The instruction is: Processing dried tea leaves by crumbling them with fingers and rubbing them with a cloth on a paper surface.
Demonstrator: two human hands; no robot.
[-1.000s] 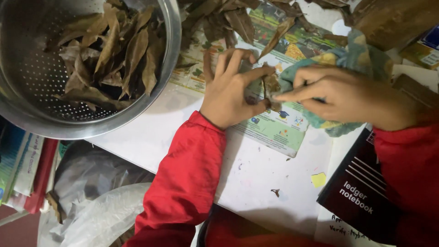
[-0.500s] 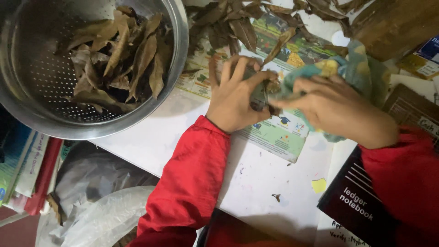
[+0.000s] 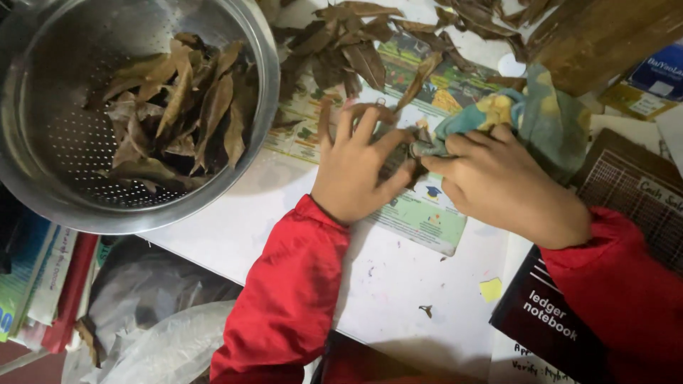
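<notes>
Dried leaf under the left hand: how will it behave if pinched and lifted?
The leaf, pinned by the left hand and wiped with a cloth by the right hand, looks thin and curled: probably very light. Brown and dry like those in the colander, so likely brittle, cracking if bent.

We're looking down under dim, warm indoor light, and it seems to come from above and a little to the right. The white surface [image 3: 398,284] catches most of it and reads as the brightest patch. The metal colander [image 3: 64,142] gives soft, dull reflections along its rim and perforated wall, no hard glare. We see shadow pooling under the colander's edge and below the surface at the lower left, where things sink into murk. The left hand [image 3: 356,171] and right hand [image 3: 505,185] look slightly soft, a touch of motion blur at the fingertips. Grain and smearing show in the dark corners.
</notes>
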